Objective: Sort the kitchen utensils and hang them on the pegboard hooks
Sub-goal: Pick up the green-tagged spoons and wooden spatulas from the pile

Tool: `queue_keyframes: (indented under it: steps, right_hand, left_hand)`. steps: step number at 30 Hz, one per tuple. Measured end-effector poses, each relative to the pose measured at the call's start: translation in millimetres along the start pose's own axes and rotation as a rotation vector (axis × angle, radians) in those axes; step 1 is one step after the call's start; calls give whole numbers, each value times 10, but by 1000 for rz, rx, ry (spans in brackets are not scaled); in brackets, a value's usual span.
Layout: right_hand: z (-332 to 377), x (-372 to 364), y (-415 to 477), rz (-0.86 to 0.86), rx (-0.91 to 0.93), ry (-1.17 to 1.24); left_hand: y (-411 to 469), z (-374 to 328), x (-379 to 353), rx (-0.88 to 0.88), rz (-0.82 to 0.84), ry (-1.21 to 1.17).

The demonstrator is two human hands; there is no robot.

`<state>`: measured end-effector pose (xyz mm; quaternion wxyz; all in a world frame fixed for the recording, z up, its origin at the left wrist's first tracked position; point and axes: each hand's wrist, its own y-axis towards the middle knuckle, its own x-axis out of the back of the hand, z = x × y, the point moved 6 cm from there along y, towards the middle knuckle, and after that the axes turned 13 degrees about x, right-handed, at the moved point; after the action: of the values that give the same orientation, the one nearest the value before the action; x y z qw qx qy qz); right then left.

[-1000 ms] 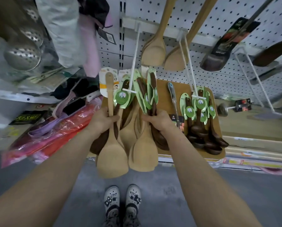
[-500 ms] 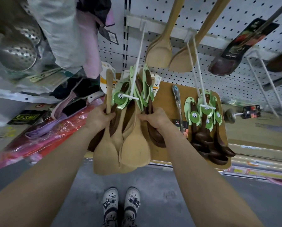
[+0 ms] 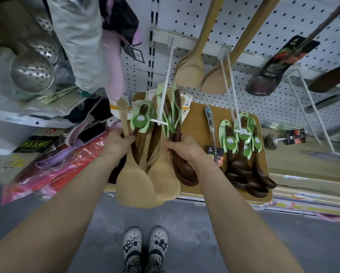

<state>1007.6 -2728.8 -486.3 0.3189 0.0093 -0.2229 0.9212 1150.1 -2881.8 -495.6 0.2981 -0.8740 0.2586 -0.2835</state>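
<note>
**Centre of frame.** A bunch of pale wooden spatulas (image 3: 161, 178) is hanging blade-down, their broad blades overlapping so that their number is not showing. The left hand (image 3: 118, 146) is gripping the thin handle of the foremost spatula (image 3: 134, 186), fingers curled round it. Whether it is also holding the dark handle beside it is hard to make out. Just right of it, the right hand (image 3: 185, 149) is clutching a bundle of dark brown spoons (image 3: 187, 174). Their green card tags (image 3: 171, 120) are crowding round the tip of a long white hook (image 3: 163, 95), but which tags are sitting on the hook is not showing plainly. The hook is projecting from the white pegboard (image 3: 181, 14) in the upper half.

**Centre right.** A second cluster of dark spoons (image 3: 244, 166) is hanging from another hook (image 3: 232, 85), in front of a wooden board (image 3: 198, 123).

**Top and upper left.** The top frame edge is cutting off the handles of two larger spatulas (image 3: 189, 73). Perforated metal strainers (image 3: 32, 75) are showing blurred at upper left.
</note>
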Motion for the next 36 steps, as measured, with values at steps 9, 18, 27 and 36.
queue_keyframes:
  steps: [9, 18, 27, 36]
  right_hand:
    - [153, -182, -217, 36, 2, 96]
    - [-34, 114, -433, -37, -87, -11]
    - [-193, 658, -506, -221, -60, -42]
    - [-345, 944, -470, -273, -77, -16]
  left_hand:
    - [-261, -67, -174, -57, 219, -176]
    - [-362, 24, -643, 98, 358, -259]
    - [-25, -195, -686, -13, 193, -123]
    - [-107, -317, -901, -271, 48, 312]
